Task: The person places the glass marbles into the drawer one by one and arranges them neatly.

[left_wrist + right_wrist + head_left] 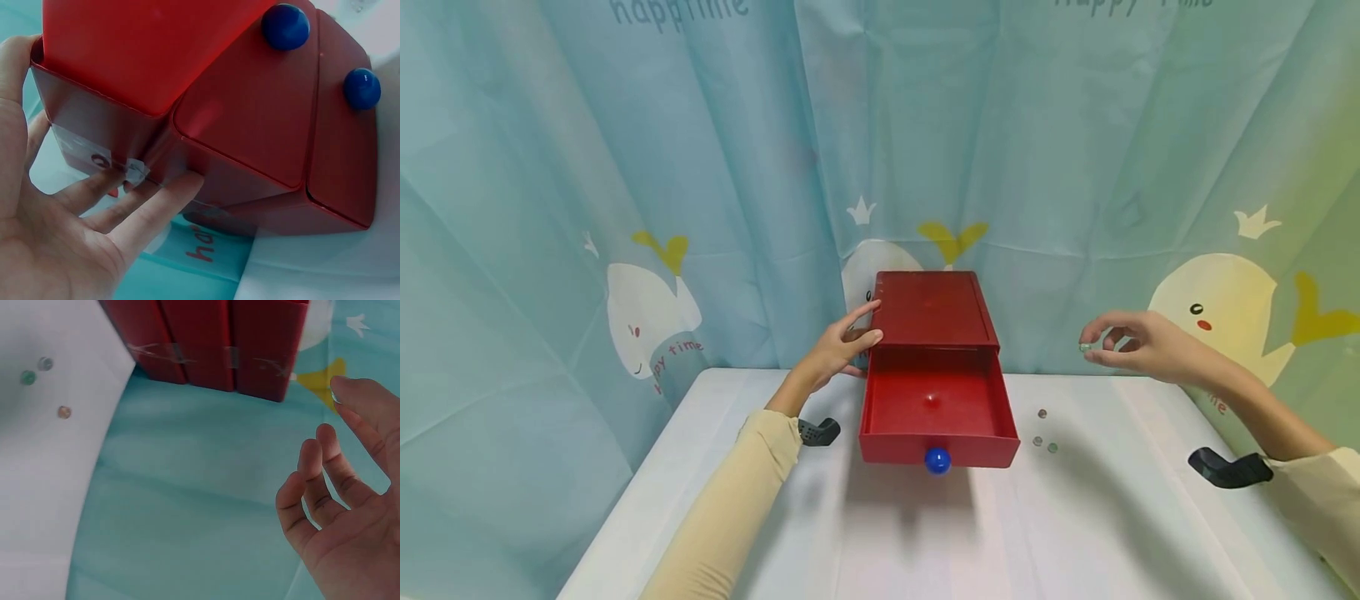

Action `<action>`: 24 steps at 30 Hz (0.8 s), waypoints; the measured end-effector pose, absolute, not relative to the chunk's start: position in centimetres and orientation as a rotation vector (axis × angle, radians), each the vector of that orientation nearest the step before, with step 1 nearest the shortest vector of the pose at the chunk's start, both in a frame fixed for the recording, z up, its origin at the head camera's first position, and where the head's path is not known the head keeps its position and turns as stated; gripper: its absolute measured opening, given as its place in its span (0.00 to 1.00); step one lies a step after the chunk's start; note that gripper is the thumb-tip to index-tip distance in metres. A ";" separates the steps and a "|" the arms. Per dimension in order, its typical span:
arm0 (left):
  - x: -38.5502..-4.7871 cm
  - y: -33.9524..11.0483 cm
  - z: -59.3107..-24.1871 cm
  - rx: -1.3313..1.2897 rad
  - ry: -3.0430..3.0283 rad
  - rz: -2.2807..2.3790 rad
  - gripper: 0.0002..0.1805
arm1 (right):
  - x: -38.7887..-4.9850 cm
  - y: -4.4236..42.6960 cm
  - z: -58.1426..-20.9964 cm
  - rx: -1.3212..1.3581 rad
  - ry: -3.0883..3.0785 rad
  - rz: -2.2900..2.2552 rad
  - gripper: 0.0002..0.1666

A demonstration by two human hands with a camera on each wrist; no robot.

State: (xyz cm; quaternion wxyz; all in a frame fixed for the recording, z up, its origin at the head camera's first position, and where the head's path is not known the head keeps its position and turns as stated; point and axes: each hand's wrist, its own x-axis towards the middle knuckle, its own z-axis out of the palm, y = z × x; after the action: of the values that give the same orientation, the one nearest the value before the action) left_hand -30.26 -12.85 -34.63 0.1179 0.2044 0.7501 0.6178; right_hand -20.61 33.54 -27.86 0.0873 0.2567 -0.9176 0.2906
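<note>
A red drawer unit stands at the middle of the table, its top drawer pulled out. That drawer has a blue knob, and only a small pale spot shows inside. My left hand rests against the unit's left side, fingers spread and mostly straight. The left wrist view shows two lower drawers pushed in, each with a blue knob. To the right of the unit, my right hand pinches a small greenish glass bead in the air between thumb and index finger.
Several small glass beads lie on the white table right of the drawer unit, one brownish, one clear and one green. A blue-green curtain with whale prints hangs close behind the table.
</note>
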 end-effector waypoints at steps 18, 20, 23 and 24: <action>-30.5 -12.8 -34.8 0.602 2.207 1.802 0.35 | -21.2 32.3 -25.9 0.816 -2.688 0.903 0.12; -30.4 -12.8 -34.8 0.601 2.218 1.797 0.35 | -21.3 31.9 -25.5 0.834 -2.691 0.904 0.11; -30.3 -12.8 -34.8 0.603 2.226 1.795 0.35 | -21.5 31.2 -24.9 0.881 -2.688 0.918 0.11; -30.3 -12.8 -34.9 0.604 2.226 1.796 0.35 | -21.6 30.9 -24.7 0.897 -2.687 0.924 0.11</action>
State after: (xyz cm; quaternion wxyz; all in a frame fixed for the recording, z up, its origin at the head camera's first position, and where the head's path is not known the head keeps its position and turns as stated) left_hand -30.35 -12.78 -34.88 0.1090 0.2054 0.7569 0.6108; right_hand -21.60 30.92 -24.74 0.0810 0.3001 -0.8988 0.3090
